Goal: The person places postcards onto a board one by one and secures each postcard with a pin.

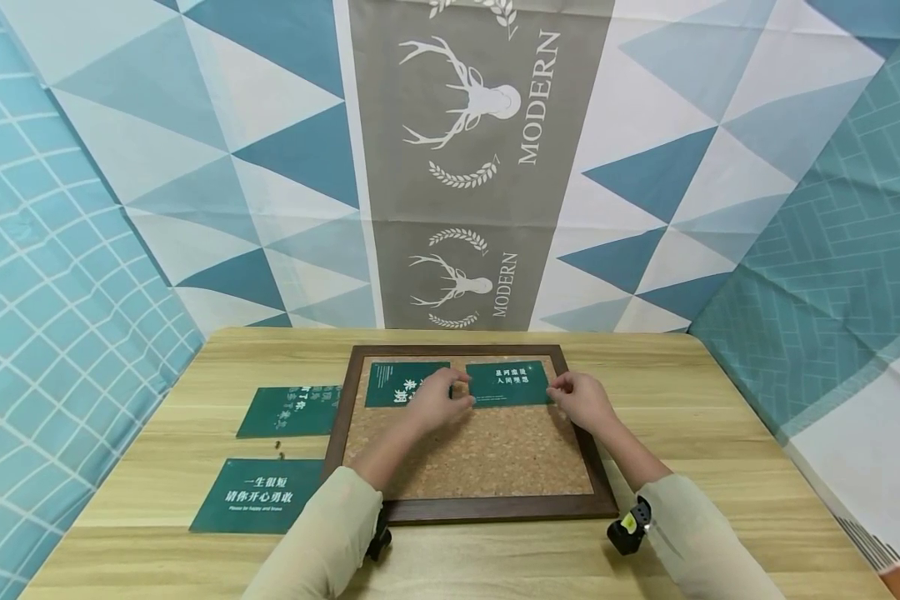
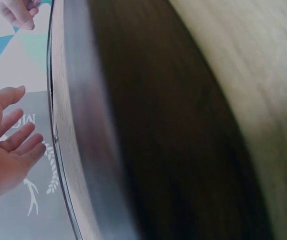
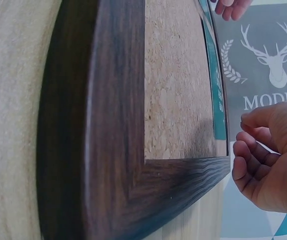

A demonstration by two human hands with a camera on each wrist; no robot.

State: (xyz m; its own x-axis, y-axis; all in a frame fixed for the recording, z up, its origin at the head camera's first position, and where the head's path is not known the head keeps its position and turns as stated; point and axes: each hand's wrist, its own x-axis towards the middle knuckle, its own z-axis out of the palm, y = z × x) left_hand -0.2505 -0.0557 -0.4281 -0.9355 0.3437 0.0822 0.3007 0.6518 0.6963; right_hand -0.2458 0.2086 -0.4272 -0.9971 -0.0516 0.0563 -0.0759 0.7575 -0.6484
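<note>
A brown-framed cork board [image 1: 472, 458] lies on the wooden table with two green cards along its far side. My left hand [image 1: 438, 400] is over the gap between the left card [image 1: 385, 385] and the right card [image 1: 508, 382], fingers spread and slightly bent. In the left wrist view that left hand [image 2: 8, 145] shows nothing in its grasp. My right hand [image 1: 581, 400] is at the right card's right edge, its fingers loosely curled. Nothing shows between the fingers of the right hand [image 3: 266, 155] in the right wrist view; whether it touches the card is unclear.
Left of the board lie a green card [image 1: 288, 411], partly glossy with glare, and a nearer green card [image 1: 258, 496] with white lettering. Tiny dark bits [image 1: 279, 450] sit between them. A patterned cloth [image 1: 450, 167] hangs behind the table.
</note>
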